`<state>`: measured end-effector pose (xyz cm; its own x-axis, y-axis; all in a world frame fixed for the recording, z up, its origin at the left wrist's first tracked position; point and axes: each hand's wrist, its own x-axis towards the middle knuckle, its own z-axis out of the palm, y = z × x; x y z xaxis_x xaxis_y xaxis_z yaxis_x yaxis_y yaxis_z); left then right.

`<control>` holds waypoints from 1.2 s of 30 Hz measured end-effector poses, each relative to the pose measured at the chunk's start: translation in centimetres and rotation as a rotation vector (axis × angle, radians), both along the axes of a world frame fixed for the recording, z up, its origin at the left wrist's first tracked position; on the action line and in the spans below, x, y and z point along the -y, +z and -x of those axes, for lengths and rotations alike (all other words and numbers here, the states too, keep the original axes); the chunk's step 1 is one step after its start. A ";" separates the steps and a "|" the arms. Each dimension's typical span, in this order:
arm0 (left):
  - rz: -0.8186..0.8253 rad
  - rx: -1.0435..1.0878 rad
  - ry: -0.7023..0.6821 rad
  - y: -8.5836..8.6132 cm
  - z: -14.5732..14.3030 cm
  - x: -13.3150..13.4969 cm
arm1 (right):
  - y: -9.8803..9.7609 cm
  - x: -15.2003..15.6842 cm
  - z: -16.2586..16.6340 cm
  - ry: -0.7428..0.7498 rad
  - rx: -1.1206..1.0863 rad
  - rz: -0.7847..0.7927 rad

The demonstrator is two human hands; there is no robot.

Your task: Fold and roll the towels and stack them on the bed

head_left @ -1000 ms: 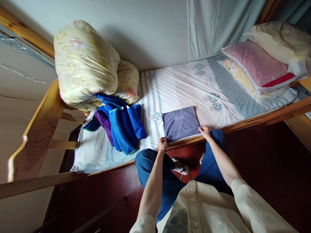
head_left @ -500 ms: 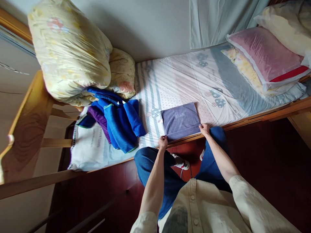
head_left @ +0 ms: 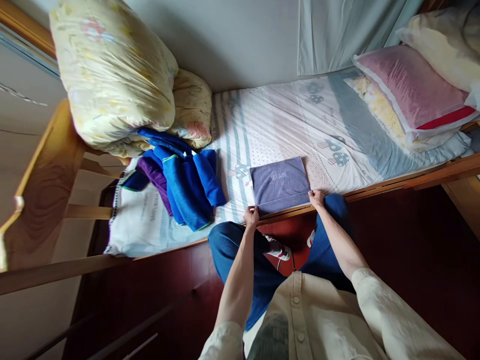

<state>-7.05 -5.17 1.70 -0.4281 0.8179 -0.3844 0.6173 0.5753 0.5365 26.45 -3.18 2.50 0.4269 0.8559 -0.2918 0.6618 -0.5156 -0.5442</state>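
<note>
A grey-purple towel (head_left: pixel 281 180) with pale lettering lies flat as a rectangle at the front edge of the bed. My left hand (head_left: pixel 251 216) is closed on its near left corner. At the near right corner my right hand (head_left: pixel 317 198) pinches the cloth between thumb and fingers. A crease runs across the towel just beyond both hands, parallel to the near edge. To the left, a loose heap of blue towels (head_left: pixel 187 185) rests on the bed, with a purple one (head_left: pixel 155 177) among them.
The bed (head_left: pixel 270 120) has a patterned sheet and a wooden edge rail. Bulky yellow bedding (head_left: pixel 120 80) is piled at the left end by a wooden bed frame (head_left: pixel 41 195). A pink pillow (head_left: pixel 412 90) lies at the right end. A pale curtain (head_left: pixel 326 40) hangs behind.
The camera view has shifted slightly. Both hands keep hold of the towel's near corners, and the towel looks nearly the same.
</note>
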 end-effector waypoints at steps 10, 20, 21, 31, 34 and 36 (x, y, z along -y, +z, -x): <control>-0.193 0.044 -0.007 2.2 0.6 1.6 | 1.6 1.7 0.0 0.055 0.024 -0.147; -0.413 -0.094 -0.626 -0.1 -1.9 3.0 | 1.7 5.4 0.7 0.684 0.174 -0.338; -0.387 -0.128 -0.634 -0.7 -2.0 3.1 | 1.4 5.4 0.7 0.682 0.181 -0.309; -0.229 -0.297 -0.738 -2.1 -1.4 2.2 | 0.0 3.6 0.8 0.580 0.207 -0.182; -0.203 -0.283 -0.714 -1.3 -1.3 1.7 | 0.3 2.7 0.8 0.539 0.207 -0.162; -0.179 -0.263 -0.667 -0.7 -1.3 1.3 | 0.7 2.1 0.8 0.486 0.208 -0.117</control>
<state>-5.77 -6.44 1.03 0.1221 0.9772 -0.1739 0.9264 -0.0493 0.3733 25.70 -5.30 3.24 0.0126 0.9908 -0.1345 0.9089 -0.0674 -0.4114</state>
